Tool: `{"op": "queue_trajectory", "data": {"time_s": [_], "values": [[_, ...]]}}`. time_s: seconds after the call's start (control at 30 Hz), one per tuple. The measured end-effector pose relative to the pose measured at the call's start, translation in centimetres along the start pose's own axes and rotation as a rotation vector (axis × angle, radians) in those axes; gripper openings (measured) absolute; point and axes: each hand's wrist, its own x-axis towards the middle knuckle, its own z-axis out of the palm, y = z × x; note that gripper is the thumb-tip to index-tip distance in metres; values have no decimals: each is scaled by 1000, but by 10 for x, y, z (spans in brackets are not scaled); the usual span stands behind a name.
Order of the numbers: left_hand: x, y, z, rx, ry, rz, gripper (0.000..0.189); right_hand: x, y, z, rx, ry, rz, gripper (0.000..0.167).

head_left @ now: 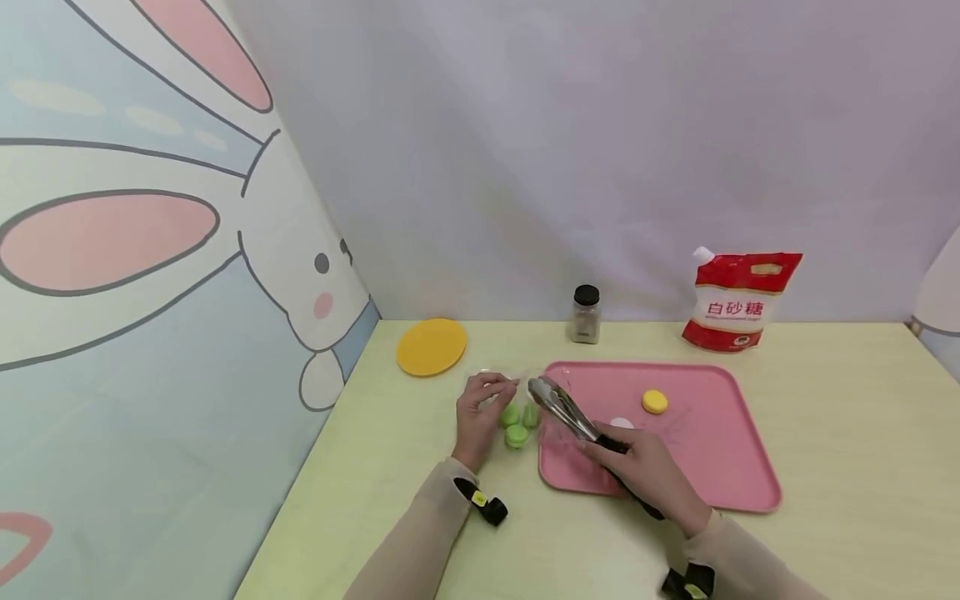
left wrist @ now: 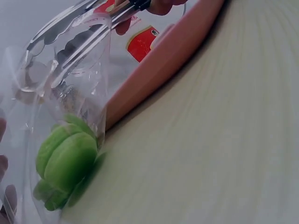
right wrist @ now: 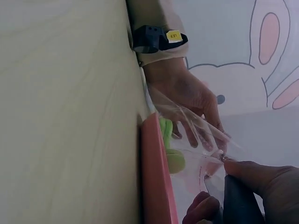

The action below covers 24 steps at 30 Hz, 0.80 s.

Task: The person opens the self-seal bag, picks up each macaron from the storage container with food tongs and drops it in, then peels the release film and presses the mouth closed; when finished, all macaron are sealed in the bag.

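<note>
My left hand [head_left: 480,417] pinches the edge of a clear plastic bag [left wrist: 98,88], which stands at the left side of the pink tray [head_left: 720,479]. Several green macarons [head_left: 516,436] lie low in the bag. Metal tongs [head_left: 573,414] with black handles are gripped in my right hand [head_left: 656,471]. Their tips point left at the bag's upper part, and the left wrist view shows them behind or within the clear film; I cannot tell which. On the tray are a yellow macaron [head_left: 655,402] and a pale round piece [head_left: 621,423], partly hidden by the right hand.
A yellow plate [head_left: 431,347] lies at the back left of the table. Behind the tray stand a small jar [head_left: 585,317] with a black lid and a red and white sugar pouch [head_left: 738,304]. A rabbit-printed wall [head_left: 247,400] borders the left side.
</note>
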Motion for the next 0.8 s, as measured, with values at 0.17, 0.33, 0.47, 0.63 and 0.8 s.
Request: {"op": "queue_trajectory", "data": {"time_s": [0.17,0.33,0.47,0.63,0.8], "values": [[3,20,-3,-9,-19,-5,12,3,2,1,32,-23,13,59],[4,23,-4,-13,-10,-5,12,9,0,6,4,-26,-9,53],[4,22,-5,-33,-2,-15,12,15,-3,9,-13,-48,-20,50],[3,21,-4,-45,-12,-31,13,17,-2,9,-9,-49,-3,53],[3,22,-2,-50,-1,-15,13,16,0,9,-20,-42,-33,46]]}}
